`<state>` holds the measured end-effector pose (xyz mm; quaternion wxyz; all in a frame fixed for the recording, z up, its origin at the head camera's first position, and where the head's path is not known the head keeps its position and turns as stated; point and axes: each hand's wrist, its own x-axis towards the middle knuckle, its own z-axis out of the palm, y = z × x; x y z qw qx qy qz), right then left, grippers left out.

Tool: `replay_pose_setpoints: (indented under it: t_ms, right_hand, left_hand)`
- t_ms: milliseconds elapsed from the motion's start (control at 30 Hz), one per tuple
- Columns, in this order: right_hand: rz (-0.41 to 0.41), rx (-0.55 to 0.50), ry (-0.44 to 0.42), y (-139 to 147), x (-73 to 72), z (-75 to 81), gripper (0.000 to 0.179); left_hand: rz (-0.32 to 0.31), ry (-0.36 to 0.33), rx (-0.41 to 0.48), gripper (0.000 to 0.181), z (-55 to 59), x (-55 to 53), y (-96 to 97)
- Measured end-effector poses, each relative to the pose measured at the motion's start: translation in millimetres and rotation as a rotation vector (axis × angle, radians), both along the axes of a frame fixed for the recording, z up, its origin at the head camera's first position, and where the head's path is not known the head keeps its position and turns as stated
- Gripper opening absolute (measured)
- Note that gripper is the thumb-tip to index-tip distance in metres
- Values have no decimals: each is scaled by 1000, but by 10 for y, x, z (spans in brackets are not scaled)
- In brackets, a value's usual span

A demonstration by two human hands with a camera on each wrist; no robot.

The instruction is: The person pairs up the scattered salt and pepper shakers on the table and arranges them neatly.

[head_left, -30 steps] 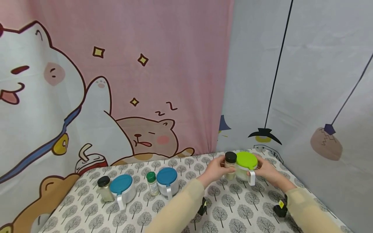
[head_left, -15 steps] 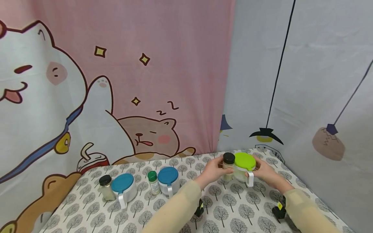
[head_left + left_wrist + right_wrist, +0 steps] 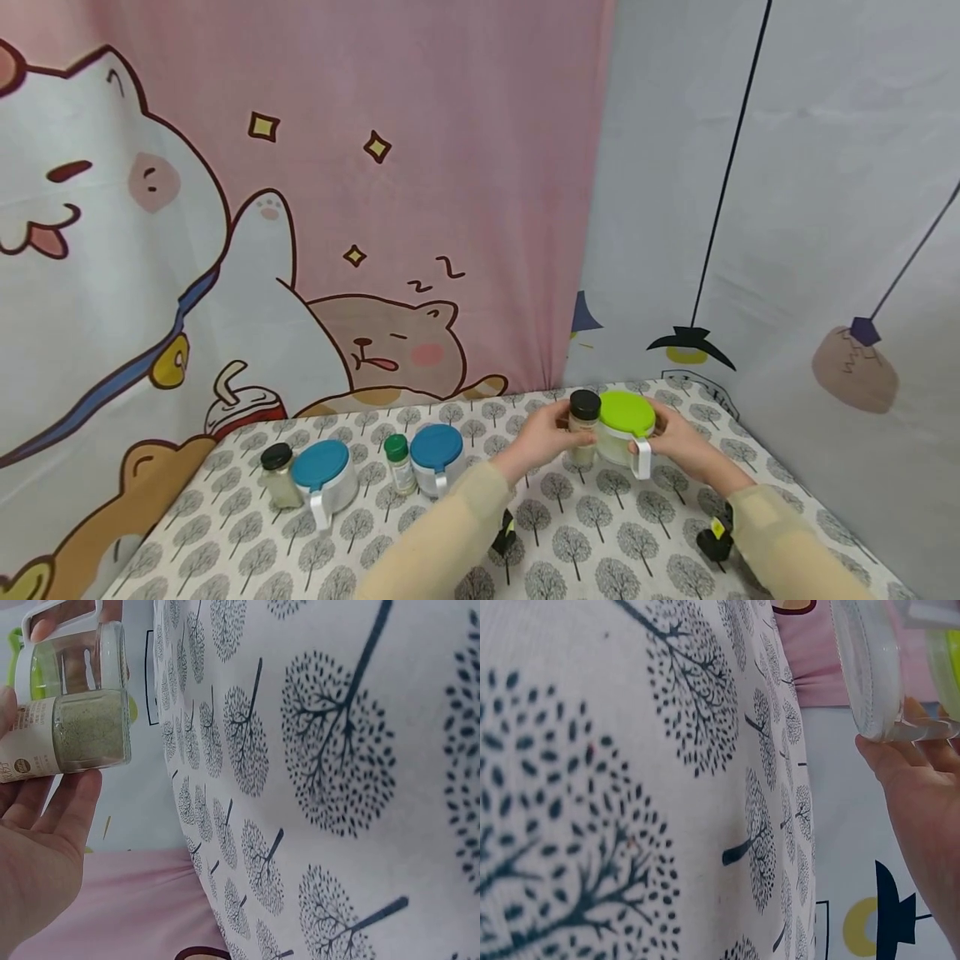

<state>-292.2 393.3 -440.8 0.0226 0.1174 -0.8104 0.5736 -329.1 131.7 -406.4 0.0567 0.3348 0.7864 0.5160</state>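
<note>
My left hand (image 3: 542,437) grips a small glass spice jar (image 3: 584,450) with a black lid and a paper label. Greenish-grey powder fills the jar's glass (image 3: 90,733) in the left wrist view, where its base stands apart from the cloth. Right beside it, my right hand (image 3: 686,446) holds a clear seasoning pot (image 3: 615,448) with a lime-green lid and a white handle. Fingers curve round the pot's far right side, partly hidden behind it. In the right wrist view the pot's round base (image 3: 866,675) faces the patterned cloth. Both containers are upright, side by side.
On the tree-print tablecloth (image 3: 573,546), a black-lidded spice jar (image 3: 281,487) stands beside a blue-lidded pot (image 3: 341,487) at left. Nearer the middle, a green-capped spice jar (image 3: 402,473) stands next to another blue-lidded pot (image 3: 437,450). Cartoon-print curtains (image 3: 480,167) hang behind.
Both hands have moved slightly left over the table, carrying the spice jar and the green-lidded pot together. The head view has shifted a little. The other containers stay in place.
</note>
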Motion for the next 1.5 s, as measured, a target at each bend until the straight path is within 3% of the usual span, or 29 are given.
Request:
replay_pose_setpoints:
  t_ms: [233,500,867,1233,1500]
  right_hand:
    - [-1,2,25,-35,2,36,92]
    - [-14,-9,17,-48,0,11,95]
    - [-1,-16,9,-78,5,16,92]
    - [39,-18,31,-144,-68,13,86]
    - [39,-19,51,-203,-122,-25,85]
  left_hand:
    - [14,-32,0,42,0,-42,-83]
    - [85,-17,-56,41,-15,-43,-168]
    - [89,-34,-24,40,-58,-69,-244]
    - [100,-20,-15,37,-27,-22,-375]
    - [109,-22,4,36,-81,-34,-439]
